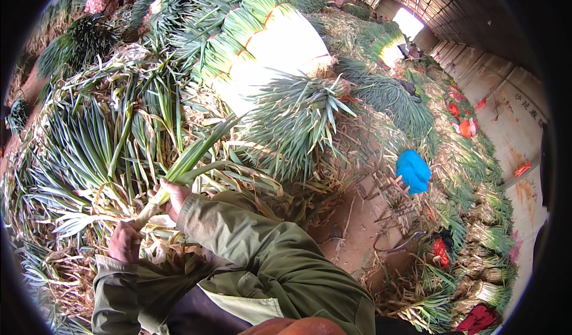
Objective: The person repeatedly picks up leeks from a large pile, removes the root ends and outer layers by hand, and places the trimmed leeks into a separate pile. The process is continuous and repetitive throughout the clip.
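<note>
A large green onion [154,203] with a pale stalk and long green leaves lies slantwise between both hands. My right hand [173,196] grips it where the stalk turns green. At its lower, pale end my left hand [124,241] is closed around the stalk; the root end is hidden by the fingers. Untied green onions [85,151] lie just beyond and to the left of the hands. Dry, peeled leaves and husks [156,250] cover the heap beneath the stalk.
Sunlit green onion bundles [286,40] tied with red bands stand ahead, beside loose onions [295,125]. A blue plastic bag [413,172] lies right on the earthen floor [357,227]. Small bundles [487,290] line the wall [514,129] at the right.
</note>
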A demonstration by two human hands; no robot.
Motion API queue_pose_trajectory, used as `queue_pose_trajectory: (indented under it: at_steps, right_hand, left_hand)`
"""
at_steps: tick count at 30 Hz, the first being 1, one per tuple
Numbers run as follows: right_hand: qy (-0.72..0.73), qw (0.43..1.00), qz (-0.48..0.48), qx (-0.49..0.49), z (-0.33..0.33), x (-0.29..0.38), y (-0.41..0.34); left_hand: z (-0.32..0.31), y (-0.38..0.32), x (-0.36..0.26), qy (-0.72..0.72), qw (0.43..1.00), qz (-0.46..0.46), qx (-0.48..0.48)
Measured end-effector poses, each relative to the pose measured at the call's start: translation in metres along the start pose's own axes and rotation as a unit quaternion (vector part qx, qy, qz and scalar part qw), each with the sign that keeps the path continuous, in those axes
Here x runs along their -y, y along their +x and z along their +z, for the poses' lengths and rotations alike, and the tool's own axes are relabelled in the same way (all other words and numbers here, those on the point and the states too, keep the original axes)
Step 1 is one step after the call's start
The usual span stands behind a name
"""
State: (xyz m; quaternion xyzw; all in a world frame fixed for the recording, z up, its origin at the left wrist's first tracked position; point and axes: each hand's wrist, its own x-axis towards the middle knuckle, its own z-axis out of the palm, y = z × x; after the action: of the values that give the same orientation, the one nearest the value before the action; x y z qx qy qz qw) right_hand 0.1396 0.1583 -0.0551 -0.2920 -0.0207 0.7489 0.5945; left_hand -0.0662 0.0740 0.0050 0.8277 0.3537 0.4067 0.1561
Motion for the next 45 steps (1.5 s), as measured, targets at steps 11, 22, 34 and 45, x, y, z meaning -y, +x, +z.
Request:
queue_pose_trajectory:
  at_steps: [11,22,34,45]
  right_hand:
    - [0.057,0.994,-0.081,0.044,0.015,0.046,-0.009]
    - [0.105,0.963,-0.245,0.042,0.021,0.153,-0.019]
    - [0.142,0.918,-0.361,0.077,-0.025,0.225,-0.023]
    - [0.051,0.929,-0.329,0.159,0.025,0.132,-0.027]
  left_hand:
    - [-0.060,-0.038,-0.007,0.192,0.964,-0.177,0.047]
    - [-0.138,-0.106,0.034,0.449,0.837,-0.251,0.188]
    - [-0.221,-0.254,0.067,0.407,0.710,-0.573,-0.040]
    - [0.018,-0.005,-0.057,0.114,0.924,-0.072,0.357]
